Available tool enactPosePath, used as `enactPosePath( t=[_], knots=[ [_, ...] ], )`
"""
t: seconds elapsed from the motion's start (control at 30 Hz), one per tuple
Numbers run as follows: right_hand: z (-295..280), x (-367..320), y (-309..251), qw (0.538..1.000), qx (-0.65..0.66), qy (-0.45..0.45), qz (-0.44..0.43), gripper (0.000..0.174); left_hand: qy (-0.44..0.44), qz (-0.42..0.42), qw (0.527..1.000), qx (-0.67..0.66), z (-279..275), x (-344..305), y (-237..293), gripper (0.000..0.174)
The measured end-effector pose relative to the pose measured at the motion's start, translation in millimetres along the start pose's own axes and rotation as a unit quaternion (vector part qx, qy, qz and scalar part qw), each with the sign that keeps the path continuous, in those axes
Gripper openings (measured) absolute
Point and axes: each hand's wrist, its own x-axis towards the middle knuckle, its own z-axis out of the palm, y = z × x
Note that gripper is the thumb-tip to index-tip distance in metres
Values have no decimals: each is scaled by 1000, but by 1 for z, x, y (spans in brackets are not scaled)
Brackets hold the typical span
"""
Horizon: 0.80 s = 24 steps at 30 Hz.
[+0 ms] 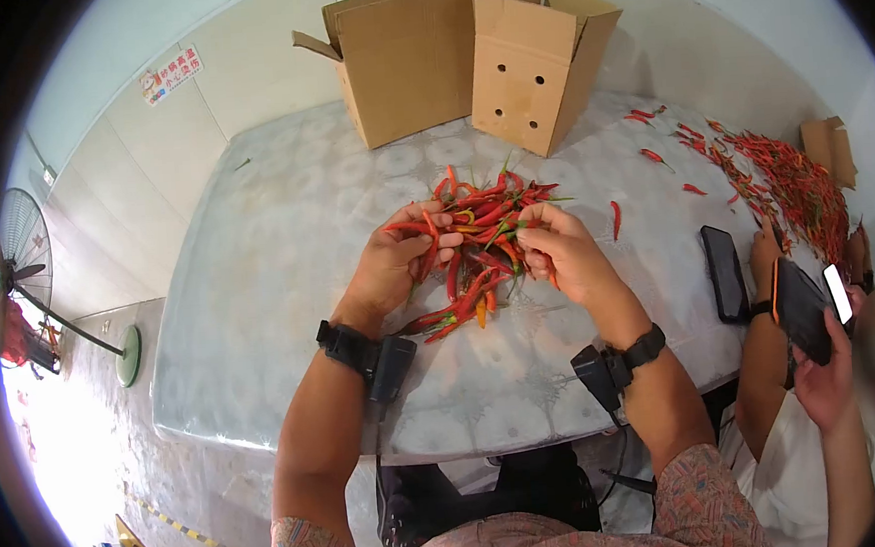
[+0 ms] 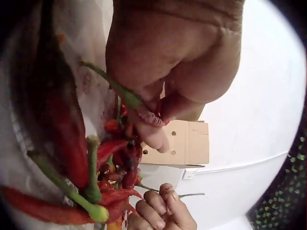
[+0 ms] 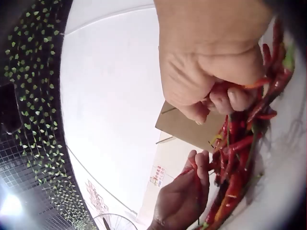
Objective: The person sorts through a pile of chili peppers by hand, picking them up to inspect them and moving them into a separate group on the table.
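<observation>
A pile of red chili peppers point(image 1: 489, 215), some orange or yellow, lies on the table between both hands. My left hand point(image 1: 392, 261) pinches red peppers at the pile's left side; in the left wrist view a green-stemmed pepper point(image 2: 127, 96) sticks out from the fingers of that hand point(image 2: 168, 62). At the pile's right side, my right hand point(image 1: 566, 251) has its fingers curled round a pepper, whose orange-red end point(image 3: 258, 84) shows beside the hand point(image 3: 211, 72) in the right wrist view. Loose peppers point(image 2: 53, 211) lie close under the left wrist.
Two cardboard boxes point(image 1: 410, 70) point(image 1: 526, 78) stand at the back. A larger heap of peppers point(image 1: 798, 186) covers the right end, with scattered ones beside it. A black phone point(image 1: 724, 274) lies on the table point(image 1: 250, 315); another person holds a dark device point(image 1: 800, 309). A fan stands left.
</observation>
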Motion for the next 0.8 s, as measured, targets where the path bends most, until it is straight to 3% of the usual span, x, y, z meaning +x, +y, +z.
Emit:
enactPosePath(
  t=[0.07,0.1,0.13,0.23,0.37,0.43,0.6,0.7,0.77,0.8],
  knots=[
    [9,4,-1,997,-76,30,7,17,37,12,999,19,1,1,0,37],
    [11,6,1,967,-247,51,-39,19,42,13,999,19,0,1,0,37],
    [13,8,3,906,-409,69,-86,21,52,25,998,25,-1,2,0,35],
    [12,5,16,879,-453,48,-140,24,75,40,996,33,-4,2,-1,30],
    [26,-10,9,858,-497,29,-123,31,93,57,988,111,1,2,1,32],
    [27,-12,10,808,-538,31,-238,30,78,57,987,131,-4,2,-1,31],
    [14,-5,21,794,-575,39,-191,23,58,51,966,248,5,-4,8,27],
    [14,-4,20,788,-577,79,-199,19,94,97,925,354,7,-9,10,22],
    [14,-6,18,794,-564,96,-208,16,71,206,818,533,9,-14,13,13],
    [14,-8,16,798,-560,100,-199,17,73,207,817,533,18,-21,17,13]
  ],
)
